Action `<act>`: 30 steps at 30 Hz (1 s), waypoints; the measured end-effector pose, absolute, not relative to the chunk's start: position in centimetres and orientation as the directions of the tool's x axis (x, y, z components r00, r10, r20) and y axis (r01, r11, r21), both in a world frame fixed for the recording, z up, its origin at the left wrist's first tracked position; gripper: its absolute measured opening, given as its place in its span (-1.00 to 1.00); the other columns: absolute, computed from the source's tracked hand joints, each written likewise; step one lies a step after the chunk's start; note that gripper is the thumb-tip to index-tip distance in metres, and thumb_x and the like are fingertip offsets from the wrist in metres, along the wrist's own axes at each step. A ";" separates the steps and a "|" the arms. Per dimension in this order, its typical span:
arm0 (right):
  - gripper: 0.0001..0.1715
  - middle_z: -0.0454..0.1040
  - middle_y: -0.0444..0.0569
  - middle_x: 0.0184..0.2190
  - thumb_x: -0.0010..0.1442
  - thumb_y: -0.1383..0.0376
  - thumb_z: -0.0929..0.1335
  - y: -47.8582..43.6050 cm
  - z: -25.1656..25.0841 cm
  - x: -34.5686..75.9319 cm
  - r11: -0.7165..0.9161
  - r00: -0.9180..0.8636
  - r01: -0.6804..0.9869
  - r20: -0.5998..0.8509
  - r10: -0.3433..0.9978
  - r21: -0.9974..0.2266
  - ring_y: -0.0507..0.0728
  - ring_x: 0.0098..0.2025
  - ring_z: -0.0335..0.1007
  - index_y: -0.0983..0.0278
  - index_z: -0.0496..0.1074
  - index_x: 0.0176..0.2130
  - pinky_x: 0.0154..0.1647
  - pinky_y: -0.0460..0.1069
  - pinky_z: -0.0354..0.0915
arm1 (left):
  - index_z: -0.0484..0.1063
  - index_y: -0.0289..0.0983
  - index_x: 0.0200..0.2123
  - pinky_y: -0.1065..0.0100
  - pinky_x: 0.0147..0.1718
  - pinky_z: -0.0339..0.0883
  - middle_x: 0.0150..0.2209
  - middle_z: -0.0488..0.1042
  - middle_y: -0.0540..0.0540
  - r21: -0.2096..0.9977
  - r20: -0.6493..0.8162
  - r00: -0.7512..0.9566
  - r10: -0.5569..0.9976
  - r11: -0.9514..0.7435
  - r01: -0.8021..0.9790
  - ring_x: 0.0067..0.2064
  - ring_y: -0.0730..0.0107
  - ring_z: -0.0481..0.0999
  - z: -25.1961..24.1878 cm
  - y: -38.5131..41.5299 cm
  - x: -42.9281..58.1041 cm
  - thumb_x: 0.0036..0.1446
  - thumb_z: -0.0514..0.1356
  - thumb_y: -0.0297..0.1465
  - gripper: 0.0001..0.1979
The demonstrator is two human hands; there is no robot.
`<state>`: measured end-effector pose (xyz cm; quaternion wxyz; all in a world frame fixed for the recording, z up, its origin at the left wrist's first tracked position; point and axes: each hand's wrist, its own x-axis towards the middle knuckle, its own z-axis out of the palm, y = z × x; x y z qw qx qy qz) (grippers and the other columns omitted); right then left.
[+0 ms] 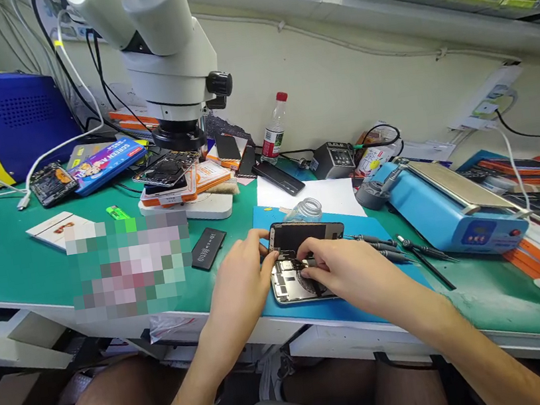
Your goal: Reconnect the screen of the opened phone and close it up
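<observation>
An opened smartphone lies at the front of the blue mat, its metal housing (288, 288) full of exposed parts. The dark phone screen (299, 233) is tilted up along the housing's far side. My left hand (242, 270) grips the screen's left edge between thumb and fingers. Over the housing, my right hand (336, 261) is closed in a pinch near the middle of the phone; its fingers hide whatever is between them. A black phone battery (208, 248) rests on the green bench left of my left hand. Behind the screen is a small glass jar (307, 209).
Screwdrivers (381, 245) and a black strip (432, 268) lie to the right, before a blue machine (444, 205). A microscope (165, 63) overhangs stacked boxes and phone parts. A red-capped bottle (275, 128) stands behind. A blurred patch (133, 268) covers the left bench area.
</observation>
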<state>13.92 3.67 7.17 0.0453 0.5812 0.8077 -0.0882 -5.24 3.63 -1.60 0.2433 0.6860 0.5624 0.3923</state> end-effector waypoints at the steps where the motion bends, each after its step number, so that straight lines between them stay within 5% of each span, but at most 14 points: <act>1: -0.83 0.65 -0.15 -0.29 0.43 0.23 0.36 3.7 7.1 13.8 0.306 -0.317 0.948 -0.174 0.932 -0.090 0.12 -0.30 0.49 0.11 0.51 0.00 -0.31 -0.01 0.08 | 0.43 -0.19 0.08 0.21 -0.18 0.30 -0.20 0.59 -0.01 0.775 0.266 0.059 0.962 -0.250 0.581 -0.12 0.12 0.56 -1.6 3.6 -5.3 0.44 0.25 -0.49 -0.79; 15: -0.79 0.73 -0.07 -0.18 0.44 0.28 0.30 4.2 6.6 12.9 0.326 -0.312 0.944 -0.178 0.933 0.052 0.22 -0.14 0.64 0.14 0.54 -0.04 -0.33 0.03 0.03 | 0.41 -0.19 0.09 0.23 -0.20 0.29 -0.19 0.58 -0.01 0.771 0.270 0.055 0.961 -0.250 0.586 -0.11 0.13 0.57 -1.6 3.5 -5.3 0.45 0.25 -0.48 -0.79; 24: -0.78 0.71 0.07 -0.21 0.40 0.34 0.28 3.9 6.6 11.9 0.346 -0.311 0.919 -0.192 0.931 0.187 0.29 -0.24 0.66 0.23 0.49 -0.04 -0.39 0.04 -0.06 | 0.40 -0.19 0.09 0.21 -0.18 0.29 -0.20 0.59 -0.01 0.765 0.275 0.061 0.960 -0.256 0.591 -0.12 0.12 0.56 -1.7 3.5 -5.4 0.45 0.25 -0.49 -0.78; 30: -0.80 0.68 0.06 -0.28 0.40 0.35 0.28 3.9 6.6 11.7 0.349 -0.316 0.924 -0.200 0.928 0.159 0.28 -0.26 0.65 0.23 0.47 -0.05 -0.43 0.04 -0.07 | 0.40 -0.20 0.10 0.22 -0.18 0.31 -0.21 0.60 0.00 0.759 0.282 0.060 0.958 -0.261 0.597 -0.11 0.14 0.58 -1.7 3.5 -5.3 0.45 0.25 -0.49 -0.78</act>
